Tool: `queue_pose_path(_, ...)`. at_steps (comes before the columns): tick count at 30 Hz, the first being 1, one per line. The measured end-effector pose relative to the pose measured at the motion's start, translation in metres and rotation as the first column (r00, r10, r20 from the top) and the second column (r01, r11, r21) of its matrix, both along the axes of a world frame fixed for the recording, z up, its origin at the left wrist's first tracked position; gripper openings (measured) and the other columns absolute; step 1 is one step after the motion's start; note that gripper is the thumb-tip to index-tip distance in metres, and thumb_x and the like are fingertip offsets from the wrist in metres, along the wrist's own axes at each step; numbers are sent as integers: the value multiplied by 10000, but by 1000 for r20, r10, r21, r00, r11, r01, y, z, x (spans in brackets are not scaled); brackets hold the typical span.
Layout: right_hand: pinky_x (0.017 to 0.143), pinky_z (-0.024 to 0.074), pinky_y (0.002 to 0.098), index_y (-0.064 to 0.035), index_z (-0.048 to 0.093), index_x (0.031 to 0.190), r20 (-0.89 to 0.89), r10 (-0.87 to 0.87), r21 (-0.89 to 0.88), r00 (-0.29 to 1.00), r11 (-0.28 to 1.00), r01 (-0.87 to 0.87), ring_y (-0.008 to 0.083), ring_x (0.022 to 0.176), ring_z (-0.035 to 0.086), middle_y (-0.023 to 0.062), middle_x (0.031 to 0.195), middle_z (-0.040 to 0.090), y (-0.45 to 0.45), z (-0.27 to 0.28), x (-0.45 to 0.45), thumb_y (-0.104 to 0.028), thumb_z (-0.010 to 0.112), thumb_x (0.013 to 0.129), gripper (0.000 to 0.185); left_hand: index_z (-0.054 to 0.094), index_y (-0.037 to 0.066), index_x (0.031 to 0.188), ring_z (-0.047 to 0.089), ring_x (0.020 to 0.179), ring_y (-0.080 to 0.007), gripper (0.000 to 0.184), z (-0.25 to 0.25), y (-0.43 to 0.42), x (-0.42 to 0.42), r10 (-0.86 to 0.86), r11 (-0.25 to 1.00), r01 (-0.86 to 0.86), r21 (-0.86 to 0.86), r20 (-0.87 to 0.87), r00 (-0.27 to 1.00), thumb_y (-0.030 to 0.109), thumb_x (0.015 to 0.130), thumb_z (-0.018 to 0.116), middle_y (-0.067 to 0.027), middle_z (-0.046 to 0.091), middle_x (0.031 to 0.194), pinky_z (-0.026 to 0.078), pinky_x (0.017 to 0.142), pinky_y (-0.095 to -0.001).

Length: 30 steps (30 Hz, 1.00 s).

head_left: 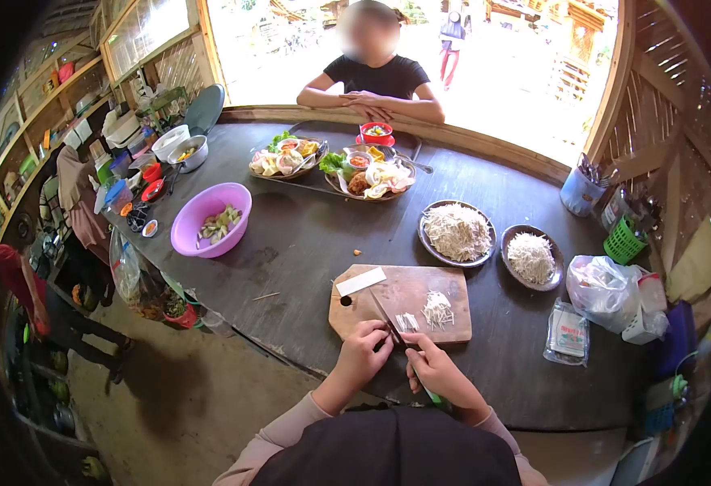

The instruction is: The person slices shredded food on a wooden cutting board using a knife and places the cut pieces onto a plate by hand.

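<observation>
A wooden cutting board [453,283] lies on the dark table in front of me. My right hand [434,368] is closed round the green handle of a knife [386,314], whose blade points up and left over the board. Beside the blade, at the board's lower edge, my left hand [365,352] has its fingers bent together; what they hold, if anything, is hidden. A white block [360,281] rests at the board's upper left. Thin white strips [437,311] are heaped on the right of it, with a few shorter pieces [406,321] near the knife.
Two plates of white shreds [457,232] [531,257] stand behind and right of the board. A purple bowl [211,219] is at left, with filled food plates [369,172] farther back. Plastic bags [602,287] lie at right. A person [376,77] leans on the far ledge.
</observation>
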State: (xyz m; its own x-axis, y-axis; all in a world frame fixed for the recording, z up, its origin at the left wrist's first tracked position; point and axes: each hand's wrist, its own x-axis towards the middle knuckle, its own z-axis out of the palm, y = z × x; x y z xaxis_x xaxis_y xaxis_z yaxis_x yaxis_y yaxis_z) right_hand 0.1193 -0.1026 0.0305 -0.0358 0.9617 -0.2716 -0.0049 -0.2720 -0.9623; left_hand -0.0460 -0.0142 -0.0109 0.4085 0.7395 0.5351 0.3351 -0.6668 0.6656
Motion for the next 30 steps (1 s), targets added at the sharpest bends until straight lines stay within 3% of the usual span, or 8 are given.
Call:
queue_pose_path(6,494,457,274,-104,461,1407,179,55,11,982,998,-58,103,501,521,39,696,552,-1,17,-5,-116,443,1048,360,675,-15,844,649,957,-332,114,0,1,0,-7,1000,8,18,-25,1000,55,784,742,-150,679,1015,524,838,-404)
queue_pose_path(11,595,498,395,-99,511,1338,438,-27,276,899,955,-106,351,578,631,254,675,592,-4,9,-7,-82,521,995,343,670,-16,849,634,972,-340,118,-2,3,-1,-6,1000,7,22,-47,999,63,786,732,-159,667,1030,517,845,-415)
queue_pose_path(15,625,503,408,-95,514,1331,438,-48,300,898,949,-96,421,631,628,294,726,595,-3,6,-8,-69,527,986,347,671,-11,857,644,963,-342,127,-2,2,1,8,1000,-7,25,-54,998,59,778,743,-162,672,1030,525,831,-413)
queue_pose_path(18,607,499,392,-99,512,1341,403,-33,256,915,964,-78,359,590,629,262,708,605,-2,5,-7,-77,530,989,353,670,-13,860,642,962,-347,129,-1,3,1,10,999,-8,42,-55,998,60,781,741,-165,670,1039,525,831,-417)
queue_pose_path(20,497,442,289,-103,500,1392,331,10,161,944,985,-66,107,522,513,44,633,539,0,6,-5,-111,489,1024,368,668,-14,861,641,965,-348,129,1,1,0,8,999,-6,40,-62,998,58,781,739,-166,670,1042,525,831,-418)
queue_pose_path(23,491,437,276,-111,492,1404,239,68,3,969,998,-70,94,528,508,25,646,529,1,18,-1,-121,482,1029,375,664,-14,863,639,966,-348,126,3,2,1,-1,999,4,49,-72,997,53,783,734,-167,669,1044,525,829,-418)
queue_pose_path(27,499,431,277,-121,497,1403,290,78,41,954,995,-94,89,539,496,24,648,524,1,4,-1,-118,484,1028,375,660,-13,865,636,956,-345,121,1,4,-1,-18,998,24,66,-83,996,47,785,729,-163,667,1039,523,819,-418)
queue_pose_path(30,504,416,267,-130,509,1397,415,-54,326,908,941,-92,80,548,468,11,641,499,4,-9,-9,-117,483,1030,368,660,-13,859,636,947,-342,114,4,3,0,-15,998,20,66,-75,997,48,788,725,-158,668,1035,523,812,-419)
